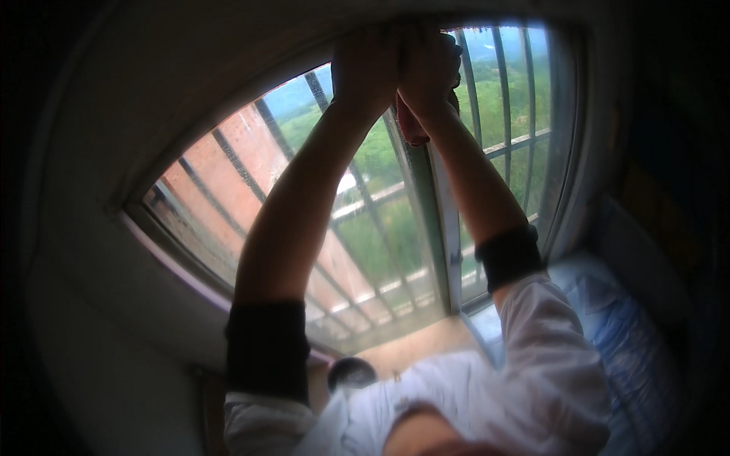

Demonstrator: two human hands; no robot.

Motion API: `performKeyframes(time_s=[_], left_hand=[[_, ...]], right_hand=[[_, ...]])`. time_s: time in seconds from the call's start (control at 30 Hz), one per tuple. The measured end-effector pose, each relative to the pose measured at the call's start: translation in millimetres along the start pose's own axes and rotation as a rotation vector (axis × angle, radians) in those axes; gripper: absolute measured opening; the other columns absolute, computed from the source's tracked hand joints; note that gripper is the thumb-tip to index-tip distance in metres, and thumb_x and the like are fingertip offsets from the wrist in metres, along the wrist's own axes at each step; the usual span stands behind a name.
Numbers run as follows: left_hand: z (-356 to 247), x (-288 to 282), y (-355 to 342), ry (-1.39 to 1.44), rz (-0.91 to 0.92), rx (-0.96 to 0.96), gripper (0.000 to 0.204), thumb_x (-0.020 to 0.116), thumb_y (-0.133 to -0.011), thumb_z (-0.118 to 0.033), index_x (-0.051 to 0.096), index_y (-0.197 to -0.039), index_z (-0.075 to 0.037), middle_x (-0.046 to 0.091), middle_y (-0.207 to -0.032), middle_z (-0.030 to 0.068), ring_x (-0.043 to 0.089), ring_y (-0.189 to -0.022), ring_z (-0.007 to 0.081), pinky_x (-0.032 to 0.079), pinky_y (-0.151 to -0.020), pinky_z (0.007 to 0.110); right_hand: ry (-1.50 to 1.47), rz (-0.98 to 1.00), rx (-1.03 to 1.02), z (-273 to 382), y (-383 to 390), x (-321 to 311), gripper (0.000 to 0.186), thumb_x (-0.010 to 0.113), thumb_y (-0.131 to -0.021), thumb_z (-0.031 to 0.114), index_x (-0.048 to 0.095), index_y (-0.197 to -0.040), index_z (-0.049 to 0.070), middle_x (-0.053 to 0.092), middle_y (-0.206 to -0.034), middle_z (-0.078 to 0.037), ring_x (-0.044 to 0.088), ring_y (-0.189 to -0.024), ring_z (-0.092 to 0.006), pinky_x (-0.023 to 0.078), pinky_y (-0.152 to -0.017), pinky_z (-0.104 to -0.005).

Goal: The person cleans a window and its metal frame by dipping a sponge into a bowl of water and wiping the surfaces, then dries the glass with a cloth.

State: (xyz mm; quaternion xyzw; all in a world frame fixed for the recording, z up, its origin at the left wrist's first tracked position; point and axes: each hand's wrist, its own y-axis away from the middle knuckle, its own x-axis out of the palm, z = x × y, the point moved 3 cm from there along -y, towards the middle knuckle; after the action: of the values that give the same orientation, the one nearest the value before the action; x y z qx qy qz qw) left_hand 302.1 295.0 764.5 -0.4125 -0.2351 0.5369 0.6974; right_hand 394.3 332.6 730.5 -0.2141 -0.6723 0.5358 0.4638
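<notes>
Both my arms reach up to the top of a barred window (365, 258). There my left hand (365, 68) and my right hand (426, 68) are side by side, dark against the light. A reddish cloth (413, 125) hangs down from under my right hand, which is closed on it. A dark edge of something shows past that hand's fingers. Shadow hides the fingers of my left hand, so whether it also grips the cloth does not show. Black bands (266, 349) circle both my arms below the white sleeves.
An upright frame (449, 228) divides the window panes, and metal bars (502, 83) run outside them. Below is a light sill (426, 342) with a dark round object (351, 372) near it. A blue, crinkled bundle (627, 334) lies at the lower right.
</notes>
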Motion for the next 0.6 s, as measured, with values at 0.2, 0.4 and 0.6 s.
performKeyframes(time_s=[0.2,0.4,0.6], left_hand=[[-1,-10,11,-0.070,-0.089,-0.035,0.016,0.056,-0.087,-0.018,0.063,-0.096,-0.006,0.065,-0.087,0.0128,0.064,-0.076,0.0324,0.053,-0.067,0.041],[29,-25,38,-0.105,0.040,-0.196,0.015,0.060,-0.085,-0.017,0.065,-0.095,-0.008,0.065,-0.077,0.0133,0.065,-0.070,0.0329,0.053,-0.067,0.045],[36,-44,59,-0.293,0.320,-0.215,0.038,0.058,-0.076,-0.006,0.057,-0.114,-0.009,0.063,-0.090,0.0104,0.063,-0.080,0.0268,0.045,-0.060,0.042]], right_hand=[[0.134,0.065,-0.060,7,-5,-3,0.018,0.061,-0.082,0.021,0.064,-0.096,0.010,0.059,-0.100,-0.010,0.056,-0.086,-0.0295,0.043,-0.070,-0.0424],[-0.082,0.129,-0.037,43,0,11,0.014,0.062,-0.081,0.019,0.063,-0.091,0.010,0.059,-0.095,-0.010,0.056,-0.086,-0.0302,0.043,-0.071,-0.0438],[-0.379,0.115,-0.075,53,0,4,0.016,0.068,-0.073,0.013,0.070,-0.089,0.013,0.064,-0.089,-0.008,0.059,-0.093,-0.0306,0.044,-0.083,-0.0457]])
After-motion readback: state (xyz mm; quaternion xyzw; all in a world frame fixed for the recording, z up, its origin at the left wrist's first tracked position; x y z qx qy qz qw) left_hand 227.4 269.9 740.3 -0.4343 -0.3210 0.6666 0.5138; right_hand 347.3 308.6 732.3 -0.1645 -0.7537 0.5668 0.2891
